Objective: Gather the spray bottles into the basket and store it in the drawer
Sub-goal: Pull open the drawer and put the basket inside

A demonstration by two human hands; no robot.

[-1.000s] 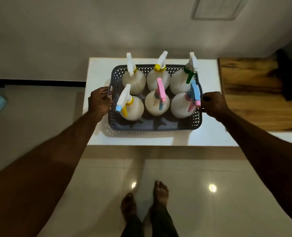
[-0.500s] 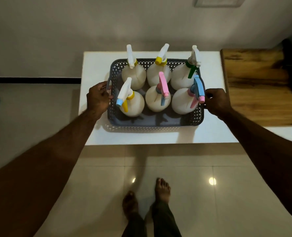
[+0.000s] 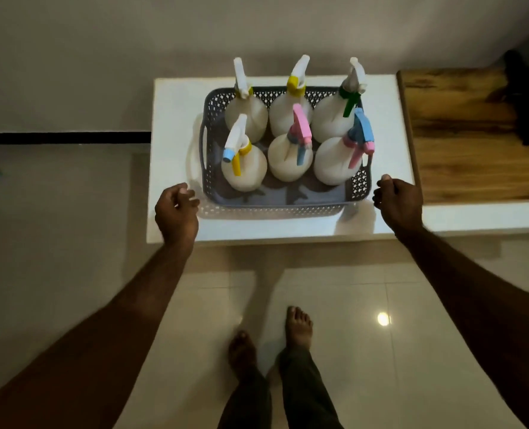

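Grey basket (image 3: 211,193) holding six spray bottles (image 3: 291,156) at frame centre – left hand (image 3: 176,212), right hand (image 3: 398,201) beside it, fingers loosely curled, grasping nothing.

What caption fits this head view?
Six spray bottles fill the grey basket on the white table; both hands empty.

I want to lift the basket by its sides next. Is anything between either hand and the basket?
Nothing visible. The left hand and right hand hang loosely curled at the near corners of the basket, with only bare white tabletop between. No drawer shows in this view.
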